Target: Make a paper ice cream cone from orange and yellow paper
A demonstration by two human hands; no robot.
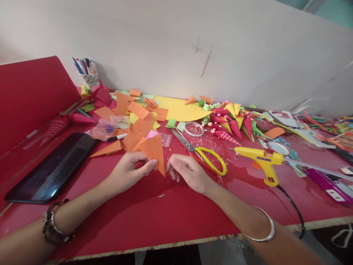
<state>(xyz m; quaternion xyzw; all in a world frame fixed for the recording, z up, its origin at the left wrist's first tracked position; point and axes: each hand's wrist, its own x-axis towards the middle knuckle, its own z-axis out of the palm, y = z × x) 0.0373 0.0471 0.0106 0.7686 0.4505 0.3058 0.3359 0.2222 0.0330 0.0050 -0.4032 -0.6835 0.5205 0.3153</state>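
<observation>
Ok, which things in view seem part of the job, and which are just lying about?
Likely part of the job:
Pointed orange paper piece in the left fingers
Loose orange paper pieces
Yellow plastic glue gun
Yellow-handled metal scissors

Probably just lying about:
Flat black rectangular device
Patterned white pen cup

- Your held paper (154, 152): matt, smooth.
- Your table (176, 217): glossy top, rough edge.
- Your scissors (190, 147): metal blades, smooth plastic handles.
- Your glue gun (260, 157): smooth plastic.
- Your phone (52, 169): glossy, smooth screen.
- Your right bangle (272, 229): polished metal.
- Your bag (102, 129): clear, crinkled plastic.
</observation>
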